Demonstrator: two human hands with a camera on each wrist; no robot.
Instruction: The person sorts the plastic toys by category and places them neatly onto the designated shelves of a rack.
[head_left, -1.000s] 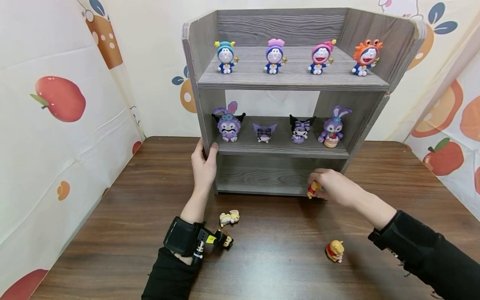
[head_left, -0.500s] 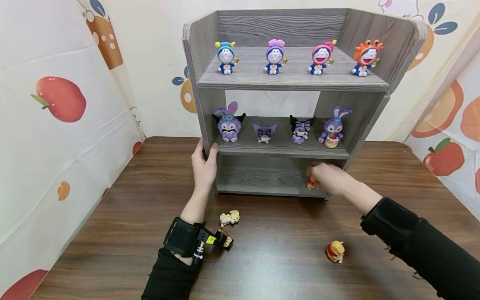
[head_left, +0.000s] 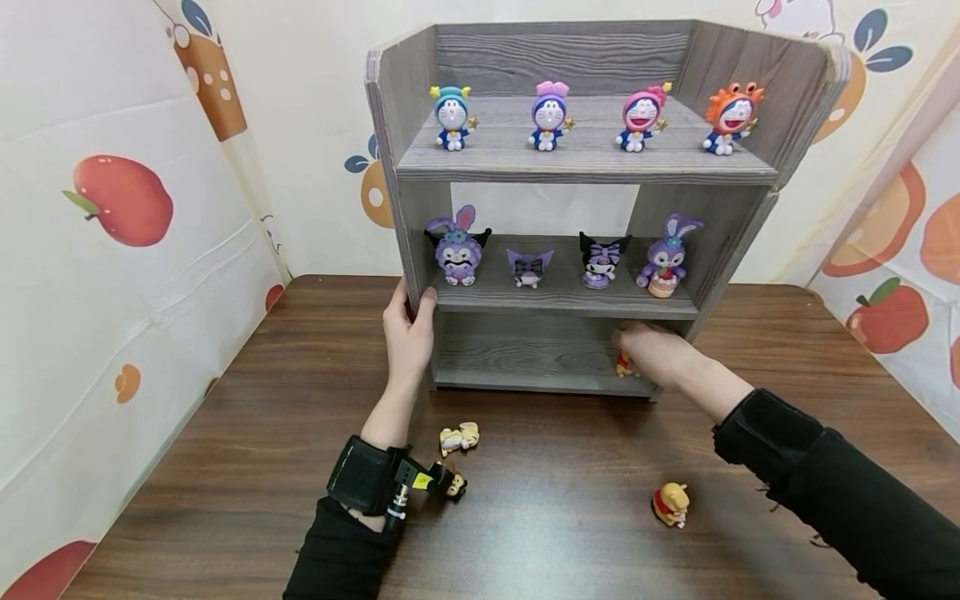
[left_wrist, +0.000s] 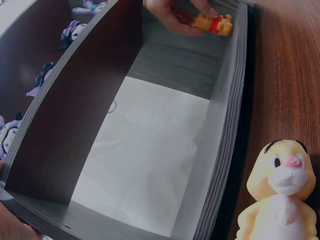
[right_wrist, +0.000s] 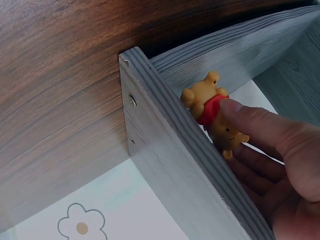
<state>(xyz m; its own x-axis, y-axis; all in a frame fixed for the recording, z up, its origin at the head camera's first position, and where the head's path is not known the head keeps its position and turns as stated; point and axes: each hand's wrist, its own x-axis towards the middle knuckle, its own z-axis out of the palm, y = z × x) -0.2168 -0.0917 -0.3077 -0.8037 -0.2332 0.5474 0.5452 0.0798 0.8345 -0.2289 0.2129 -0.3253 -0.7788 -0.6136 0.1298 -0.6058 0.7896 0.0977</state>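
My left hand (head_left: 408, 333) grips the left side panel of a grey wooden display shelf (head_left: 570, 177), thumb in front and fingers around the outside. Inside the bottom compartment at the right end, my right hand (head_left: 656, 354) holds a small yellow bear figurine (head_left: 623, 364) in a red shirt. The right wrist view shows the thumb pressed on the red shirt of the bear figurine (right_wrist: 212, 111), its feet toward the bottom board. From the left wrist view the bear figurine (left_wrist: 216, 25) looks upright, close to the bottom board; whether it touches cannot be seen.
Several blue-and-white cat figurines (head_left: 452, 125) stand on the top shelf, and several purple figurines (head_left: 458, 254) on the middle one. On the table (head_left: 540, 533) are a pale yellow figurine (head_left: 459, 437) lying down, a partly hidden brown figurine (head_left: 456, 486) and another bear figurine (head_left: 670, 504).
My right hand has carried the bear figurine from the front edge of the bottom compartment further in. It barely moves over the last half second. The left hand stays on the panel.
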